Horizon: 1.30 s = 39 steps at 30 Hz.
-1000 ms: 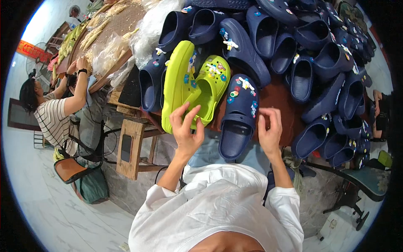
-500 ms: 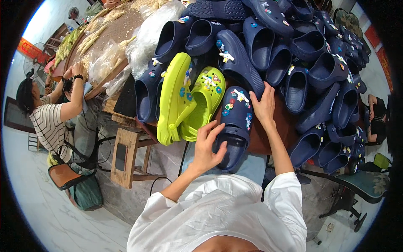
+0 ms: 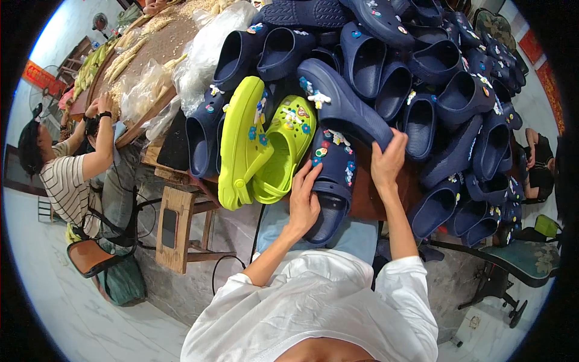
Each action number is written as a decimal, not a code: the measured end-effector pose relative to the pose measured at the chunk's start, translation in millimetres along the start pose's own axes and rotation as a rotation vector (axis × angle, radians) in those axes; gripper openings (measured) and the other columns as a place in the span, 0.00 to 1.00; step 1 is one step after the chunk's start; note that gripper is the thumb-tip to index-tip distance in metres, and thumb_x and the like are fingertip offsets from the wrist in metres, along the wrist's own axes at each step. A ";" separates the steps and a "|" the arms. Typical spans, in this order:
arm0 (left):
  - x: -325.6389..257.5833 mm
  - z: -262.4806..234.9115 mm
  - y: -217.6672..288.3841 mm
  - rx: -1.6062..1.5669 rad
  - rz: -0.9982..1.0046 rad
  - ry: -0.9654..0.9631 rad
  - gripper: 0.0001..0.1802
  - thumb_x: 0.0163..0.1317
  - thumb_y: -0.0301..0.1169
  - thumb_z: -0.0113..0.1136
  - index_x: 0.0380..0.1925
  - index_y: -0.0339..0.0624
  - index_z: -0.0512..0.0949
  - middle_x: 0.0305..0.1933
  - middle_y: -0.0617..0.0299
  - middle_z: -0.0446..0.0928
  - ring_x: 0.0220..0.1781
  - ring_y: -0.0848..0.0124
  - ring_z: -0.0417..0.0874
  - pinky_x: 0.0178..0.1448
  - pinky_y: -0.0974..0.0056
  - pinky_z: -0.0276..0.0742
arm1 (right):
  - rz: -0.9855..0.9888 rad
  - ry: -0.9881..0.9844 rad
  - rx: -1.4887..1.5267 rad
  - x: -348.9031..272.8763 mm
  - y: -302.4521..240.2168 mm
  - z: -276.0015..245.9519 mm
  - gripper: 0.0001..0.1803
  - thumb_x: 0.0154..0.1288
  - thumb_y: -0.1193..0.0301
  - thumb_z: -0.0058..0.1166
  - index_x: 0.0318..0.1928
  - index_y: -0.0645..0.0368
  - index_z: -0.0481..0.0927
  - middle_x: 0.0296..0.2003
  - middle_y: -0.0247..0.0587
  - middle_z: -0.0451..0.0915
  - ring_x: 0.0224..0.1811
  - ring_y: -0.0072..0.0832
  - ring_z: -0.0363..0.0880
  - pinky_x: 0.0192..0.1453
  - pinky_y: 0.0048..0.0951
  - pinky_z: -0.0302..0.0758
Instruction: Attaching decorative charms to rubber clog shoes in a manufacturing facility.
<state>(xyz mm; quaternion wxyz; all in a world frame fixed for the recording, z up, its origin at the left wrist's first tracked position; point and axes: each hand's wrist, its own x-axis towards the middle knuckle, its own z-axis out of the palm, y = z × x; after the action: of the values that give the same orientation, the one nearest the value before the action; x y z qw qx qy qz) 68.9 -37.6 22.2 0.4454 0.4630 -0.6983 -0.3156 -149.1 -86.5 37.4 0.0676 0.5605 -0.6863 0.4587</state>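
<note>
Nearest to me, a navy clog [image 3: 333,168] decorated with small charms lies with its heel toward me at the table's front edge. My left hand [image 3: 305,202] is closed against its left side, fingers over the upper by the opening. My right hand [image 3: 388,161] grips the heel of a second navy clog [image 3: 345,108], thumb on one side and fingers round the other. That clog is tipped on its side and overlaps the toe of the first. To the left are two lime-green clogs, one standing on its side [image 3: 240,145] and one lying sole down [image 3: 294,123].
Many navy clogs [image 3: 454,96] are heaped across the back and right. At the back left are clear plastic bags [image 3: 211,48] and a large round tray [image 3: 172,27] with corn. A phone [image 3: 170,228] lies on a wooden stool [image 3: 184,217]. A person [image 3: 69,181] sits at left.
My right hand has taken hold of the second navy clog's heel and brought it nearer, over the front clog's toe. My left hand has closed onto the front clog's side.
</note>
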 end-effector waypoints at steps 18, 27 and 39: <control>10.0 0.9 -6.3 -0.025 0.051 0.023 0.36 0.46 0.07 0.43 0.58 0.40 0.74 0.64 0.48 0.68 0.66 0.51 0.69 0.70 0.57 0.63 | 1.154 0.014 0.650 -184.3 1.1 -112.3 0.30 0.70 0.56 0.49 0.64 0.59 0.61 0.54 0.42 0.69 0.49 0.29 0.72 0.38 0.33 0.76; 14.9 -4.1 -5.5 0.025 0.092 0.024 0.32 0.46 0.09 0.42 0.54 0.36 0.75 0.62 0.45 0.70 0.64 0.50 0.71 0.69 0.59 0.63 | 1.280 -0.155 0.810 -213.8 -4.0 -104.8 0.36 0.70 0.57 0.49 0.67 0.67 0.53 0.58 0.52 0.67 0.51 0.37 0.73 0.44 0.37 0.80; 31.5 4.4 57.7 -0.037 0.357 -0.063 0.21 0.51 0.19 0.58 0.48 0.41 0.80 0.55 0.48 0.75 0.56 0.53 0.76 0.60 0.57 0.72 | 0.418 -0.259 0.171 -128.3 11.8 -124.7 0.18 0.73 0.69 0.47 0.58 0.64 0.69 0.48 0.49 0.71 0.48 0.35 0.75 0.51 0.31 0.73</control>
<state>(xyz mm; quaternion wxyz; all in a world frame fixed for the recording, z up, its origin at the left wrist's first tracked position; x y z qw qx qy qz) 38.3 -45.2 80.0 0.4807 0.3133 -0.7770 -0.2587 -164.9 91.6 24.2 -0.1650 0.4641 -0.7488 0.4435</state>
